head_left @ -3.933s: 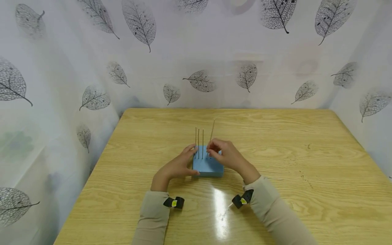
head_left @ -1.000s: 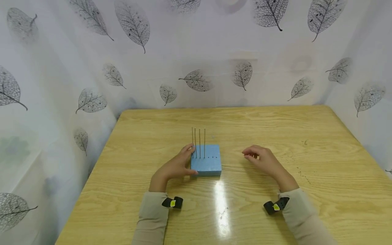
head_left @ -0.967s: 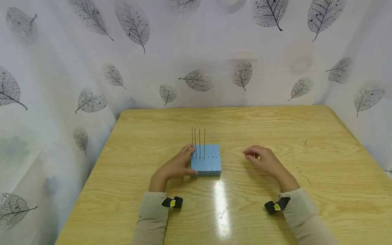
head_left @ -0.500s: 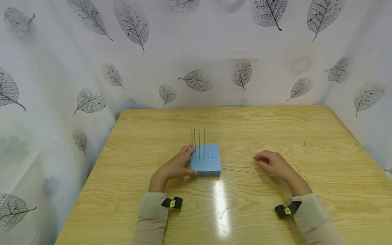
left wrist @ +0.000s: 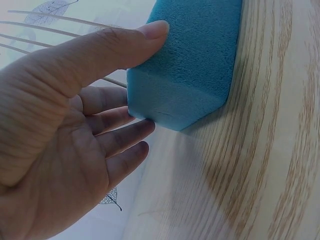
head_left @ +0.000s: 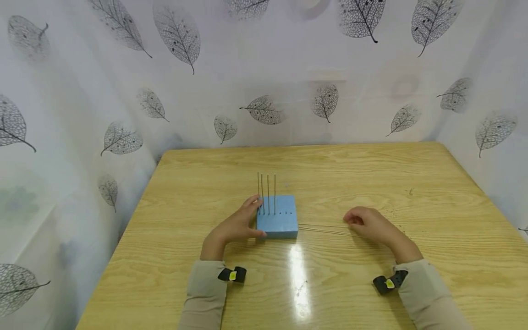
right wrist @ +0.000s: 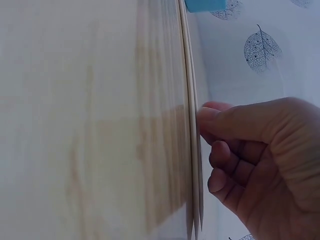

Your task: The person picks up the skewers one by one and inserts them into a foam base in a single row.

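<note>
A blue foam block [head_left: 277, 224] rests on the table, with several thin wooden skewers [head_left: 268, 192] upright along a row of holes. Three open holes [head_left: 286, 212] continue that row to the right. My left hand [head_left: 235, 224] steadies the block from its left side, thumb on the front face [left wrist: 195, 50] and fingers by the left side. To the right, loose skewers [right wrist: 192, 125] with pointed ends lie side by side on the table. Thumb and index finger of my right hand [head_left: 373, 225] pinch at the edge of the outermost one; the other fingers are curled.
The wood-grain table [head_left: 185, 183] is backed and flanked by a white curtain [head_left: 288, 55] printed with leaf shapes. A black strap with a small camera sits on each wrist, such as the left wrist camera [head_left: 233, 274].
A skewer that my right hand held over the block now stands in its hole. The right hand moved right and down to the loose skewers. My left hand stayed on the block.
</note>
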The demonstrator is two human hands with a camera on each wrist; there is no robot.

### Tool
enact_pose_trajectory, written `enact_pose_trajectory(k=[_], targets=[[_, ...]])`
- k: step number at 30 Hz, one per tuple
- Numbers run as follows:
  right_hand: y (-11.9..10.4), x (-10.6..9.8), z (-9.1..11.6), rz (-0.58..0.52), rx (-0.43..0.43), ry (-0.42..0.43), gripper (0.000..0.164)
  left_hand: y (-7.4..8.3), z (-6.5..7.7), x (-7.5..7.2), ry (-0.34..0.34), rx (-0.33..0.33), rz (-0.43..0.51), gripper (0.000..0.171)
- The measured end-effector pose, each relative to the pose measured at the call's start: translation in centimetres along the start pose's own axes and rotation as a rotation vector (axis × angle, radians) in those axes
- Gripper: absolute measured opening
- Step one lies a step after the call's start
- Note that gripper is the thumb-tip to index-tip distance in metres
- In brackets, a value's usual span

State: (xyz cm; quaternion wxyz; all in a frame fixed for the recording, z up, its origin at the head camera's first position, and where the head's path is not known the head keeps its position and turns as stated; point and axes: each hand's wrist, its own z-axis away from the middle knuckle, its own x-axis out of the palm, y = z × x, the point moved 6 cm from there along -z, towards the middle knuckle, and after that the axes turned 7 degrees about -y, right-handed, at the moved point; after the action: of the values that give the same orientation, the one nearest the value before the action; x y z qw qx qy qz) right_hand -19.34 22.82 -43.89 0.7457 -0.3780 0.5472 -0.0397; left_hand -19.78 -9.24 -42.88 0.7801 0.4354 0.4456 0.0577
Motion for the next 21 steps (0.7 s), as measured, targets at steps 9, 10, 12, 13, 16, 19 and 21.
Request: enact_pose_trajectory(k=[9, 10, 12, 13, 16, 19, 21], targets=[[-0.44, 0.10, -0.44, 0.067, -0.010, -0.025, 0.009, -0.05, 0.14, -0.03, 0.004, -0.010, -0.006, 0.091], [-0.55, 0.14, -0.49, 0.073, -0.011, -0.026, 0.010, -0.03, 0.14, -0.05, 0.004, -0.008, -0.008, 0.091], [-0.64, 0.24, -0.56, 0.089, -0.005, -0.028, 0.011, -0.04, 0.14, -0.04, 0.002, -0.008, -0.011, 0.091], [-0.67, 0.32, -0.58, 0.096, -0.002, -0.027, 0.012, -0.05, 0.13, -0.04, 0.001, -0.009, -0.010, 0.091], [-0.69, 0.51, -0.62, 0.103, 0.009, -0.024, 0.011, -0.08, 0.13, -0.03, -0.001, -0.013, -0.002, 0.091], [-0.70, 0.52, -0.66, 0.109, 0.018, -0.012, 0.011, -0.05, 0.14, -0.03, -0.003, -0.019, 0.007, 0.091], [-0.87, 0.38, -0.64, 0.118, 0.018, 0.001, 0.011, -0.01, 0.14, -0.03, -0.004, -0.020, 0.008, 0.091]])
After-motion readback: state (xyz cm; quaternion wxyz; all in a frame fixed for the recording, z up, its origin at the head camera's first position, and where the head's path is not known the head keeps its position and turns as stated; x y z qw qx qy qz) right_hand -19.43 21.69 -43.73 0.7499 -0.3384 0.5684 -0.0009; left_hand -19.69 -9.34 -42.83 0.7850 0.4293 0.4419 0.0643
